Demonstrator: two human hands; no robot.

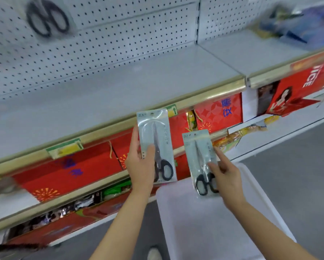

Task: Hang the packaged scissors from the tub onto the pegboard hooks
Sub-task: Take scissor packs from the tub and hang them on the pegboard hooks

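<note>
My left hand (141, 166) grips one packaged pair of black-handled scissors (157, 139) upright in front of the shelf edge. Just right of it, my right hand (227, 177) holds a second packaged pair of scissors (199, 158), a little lower and over the white tub (213, 222). The tub sits below my arms at the lower right; its inside looks bare where I can see it. A white pegboard (101, 34) fills the upper left, and one blurred packaged pair of scissors (46, 17) hangs on it at the top left.
A bare grey shelf (120, 87) with a gold front rail (176, 102) lies under the pegboard. Red gift bags (73, 166) fill the shelf below. Blue packaged goods (298, 25) sit on the shelf at the top right. Grey floor lies to the right.
</note>
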